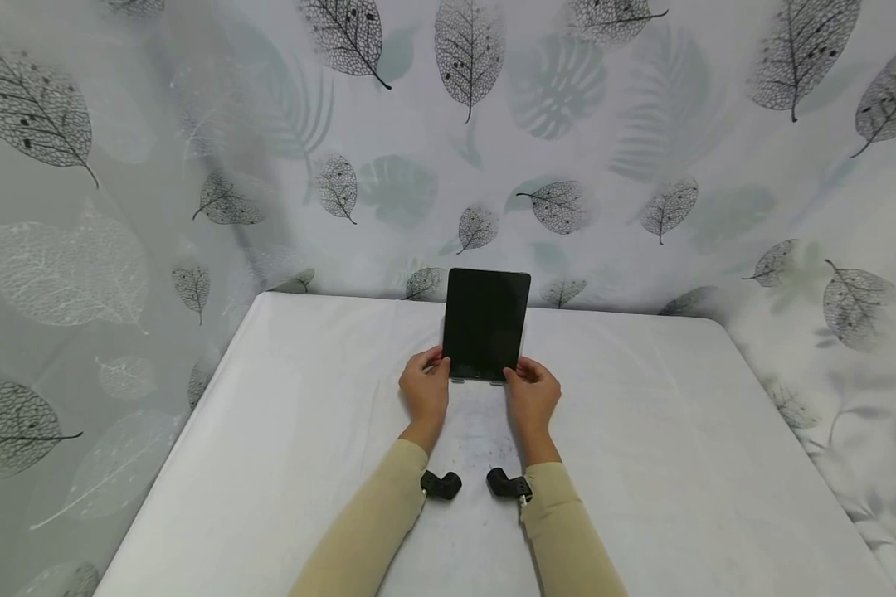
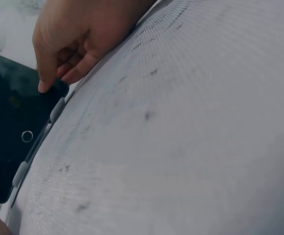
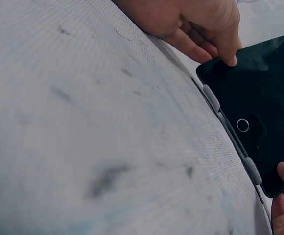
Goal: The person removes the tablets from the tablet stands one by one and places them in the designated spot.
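Observation:
A black tablet (image 1: 486, 324) with a round home button stands tilted back, its screen toward me, on a stand with two small grey lugs (image 1: 497, 383) at the lower edge. My left hand (image 1: 426, 390) holds the lower left corner, thumb on the front and fingers behind. At the lower right corner, my right hand (image 1: 533, 400) pinches the tablet the same way. The left wrist view has the right hand (image 2: 78, 41) at the top; in the right wrist view the left hand (image 3: 196, 27) is at the top. Most of the stand is hidden behind the tablet.
A white cloth covers the table (image 1: 284, 431), with faint dark smudges near the tablet. Leaf-patterned curtains (image 1: 418, 166) hang behind and along both sides. Each forearm wears a black wrist camera (image 1: 442, 485).

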The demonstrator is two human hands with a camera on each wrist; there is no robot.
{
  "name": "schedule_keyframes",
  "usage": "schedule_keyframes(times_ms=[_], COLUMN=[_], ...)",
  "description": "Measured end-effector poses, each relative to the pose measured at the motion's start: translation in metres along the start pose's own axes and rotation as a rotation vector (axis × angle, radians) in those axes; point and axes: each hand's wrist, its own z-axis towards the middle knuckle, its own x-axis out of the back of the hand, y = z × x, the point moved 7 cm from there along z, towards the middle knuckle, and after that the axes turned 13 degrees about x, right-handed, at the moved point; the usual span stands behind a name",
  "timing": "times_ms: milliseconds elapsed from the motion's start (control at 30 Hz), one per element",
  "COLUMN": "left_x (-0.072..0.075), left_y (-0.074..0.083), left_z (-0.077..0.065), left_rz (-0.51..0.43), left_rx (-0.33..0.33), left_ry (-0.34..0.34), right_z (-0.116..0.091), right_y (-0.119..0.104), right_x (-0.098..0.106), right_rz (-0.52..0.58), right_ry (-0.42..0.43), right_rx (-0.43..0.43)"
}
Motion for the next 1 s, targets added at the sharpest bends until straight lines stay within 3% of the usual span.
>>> schedule_keyframes(times_ms=[433, 767, 1000], left_x=[-0.007, -0.009, 0.002], left_y=[0.003, 0.003, 0.004], left_z=[0.001, 0.000, -0.001], left_rz=[0.029, -0.040, -0.085], left_rx=[-0.060, -0.071, -0.063], left_ry=[-0.064, -0.154, -0.219], right_z=[0.003, 0.004, -0.003], right_y=[-0.004, 0.000, -0.001], right_x=[0.004, 0.010, 0.006], right_rz=[0.030, 0.069, 0.135], right_ry=[-0.005, -0.059, -0.108], right_rx=[0.021, -0.011, -0.063])
